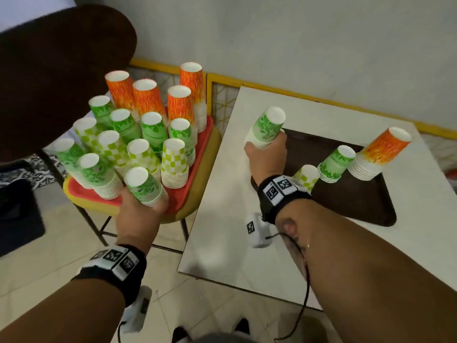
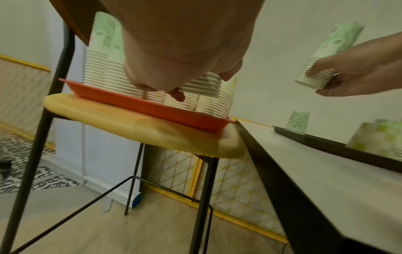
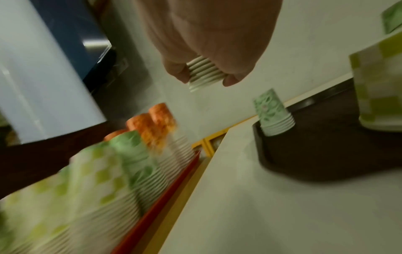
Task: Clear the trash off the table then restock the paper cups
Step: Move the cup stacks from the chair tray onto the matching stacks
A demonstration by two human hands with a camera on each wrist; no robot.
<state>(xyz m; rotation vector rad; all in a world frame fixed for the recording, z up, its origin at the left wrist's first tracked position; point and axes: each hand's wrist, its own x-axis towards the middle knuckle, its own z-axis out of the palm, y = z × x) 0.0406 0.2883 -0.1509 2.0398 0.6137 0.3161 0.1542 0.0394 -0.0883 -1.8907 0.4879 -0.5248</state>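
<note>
My left hand (image 1: 143,204) grips the base of an upside-down stack of green-leaf paper cups (image 1: 142,186), tilted and raised just above the front of the red tray (image 1: 202,144). The left wrist view shows the fingers (image 2: 178,94) round the stack's ribbed rims (image 2: 202,84). My right hand (image 1: 267,147) holds another green-leaf stack (image 1: 268,127) in the air above the white table (image 1: 222,231), by the left end of the brown tray (image 1: 358,201). In the right wrist view those rims (image 3: 204,72) sit between thumb and fingers.
The red tray carries several more stacks, green, checkered and orange, and rests on a yellow stool (image 1: 205,179) left of the table. On the brown tray stand a checkered stack (image 1: 306,177), a green stack (image 1: 336,164) and an orange stack (image 1: 380,154). A dark chair back (image 1: 61,70) looms at left.
</note>
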